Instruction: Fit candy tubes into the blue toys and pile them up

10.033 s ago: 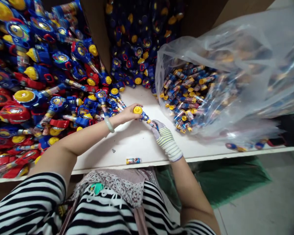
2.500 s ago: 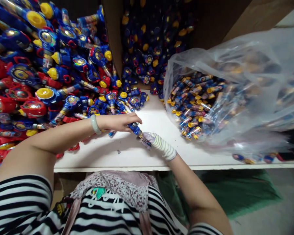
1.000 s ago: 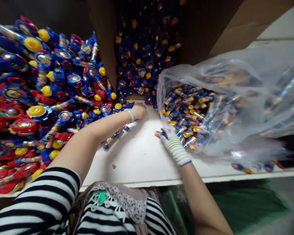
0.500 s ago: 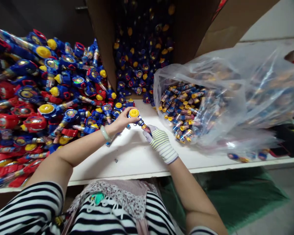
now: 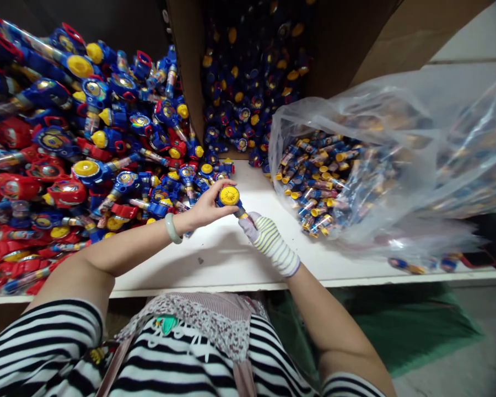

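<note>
Above the white tabletop, my bare left hand point(image 5: 206, 208) grips the round head of a blue plastic toy point(image 5: 228, 195) with a yellow disc facing up. My right hand point(image 5: 270, 244), in a striped glove, is closed around the toy's tube-shaped handle, most of which its fingers hide. Head and handle meet between the two hands. To the left of my left hand lies a heap of similar blue toys point(image 5: 126, 181) with tube handles. On the right, an open clear plastic bag point(image 5: 397, 118) holds many loose printed tubes point(image 5: 314, 190) with yellow ends.
Red toys point(image 5: 19, 187) lie in the heap at far left. Behind my hands stands an open cardboard box point(image 5: 186, 71) with many blue toys inside. A few loose tubes point(image 5: 405, 266) lie near the front edge at right. Green sheeting point(image 5: 413, 325) is below the table.
The view has shifted slightly, so the surroundings sit further right. Both hands keep their hold on the toy, and less of its handle shows between them now.
</note>
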Tool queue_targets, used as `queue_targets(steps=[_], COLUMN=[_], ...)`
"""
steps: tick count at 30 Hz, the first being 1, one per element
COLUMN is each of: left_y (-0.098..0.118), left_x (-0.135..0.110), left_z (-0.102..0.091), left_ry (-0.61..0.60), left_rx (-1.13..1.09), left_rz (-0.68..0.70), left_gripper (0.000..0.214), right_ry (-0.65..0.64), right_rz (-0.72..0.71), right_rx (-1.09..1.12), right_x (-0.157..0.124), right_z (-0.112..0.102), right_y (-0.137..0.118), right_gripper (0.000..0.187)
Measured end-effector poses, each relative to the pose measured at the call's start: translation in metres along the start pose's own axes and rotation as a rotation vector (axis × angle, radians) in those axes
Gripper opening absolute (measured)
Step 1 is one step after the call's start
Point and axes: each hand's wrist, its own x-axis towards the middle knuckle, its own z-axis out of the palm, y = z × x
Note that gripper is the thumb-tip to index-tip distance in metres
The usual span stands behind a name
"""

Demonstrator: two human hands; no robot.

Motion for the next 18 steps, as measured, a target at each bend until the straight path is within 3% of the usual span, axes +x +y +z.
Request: queue_targets(steps=[3,5,9,11,13,15,16,18], left_y=[-0.001,-0.005,-0.015,-0.016,-0.014,-0.005,0.001,0.016], left_x=[0.002,0.004,0.005,0.004,0.006,0.015,0.023,0.049], left_z=[-0.005,-0.005,0.000,0.000,-0.007,-0.027,-0.043,-0.090], left_ry=[-0.035,-0.037,0.052,0.017,-0.077,-0.124,-0.077,0.197], left_rx=[0.091,0.111,0.077,0.038,0.016,0.058,0.112,0.273], left_rz=[0.075,0.031,-0.086,-0.067,-0.014,0.087,0.156,0.300], left_gripper=[0.059,0.058,0.052,0.053,0.053,0.050,0.048,0.049], right_ry=[-0.177,-0.139,0.105,0.037,-0.116,-0.193,-0.181,-0.080], right_rz=[0.037,0.043,0.053,0.074,0.090,0.064,0.030,-0.024], right_rx=[0.452,0.421,0.080,0.216,0.437,0.548,0.559,0.551], right_x=[0.002,0.006,0.008,0.006,0.006,0.011,0.014,0.021], right_z=[0.007,0.011,0.022,0.027,0.029,0.023,0.018,0.005], right_y=[0.009,0.013,0.013,0.010,0.005,0.005,0.008,0.021], right_gripper=[0.063,0.060,0.043,0.044,0.050,0.051,0.051,0.059])
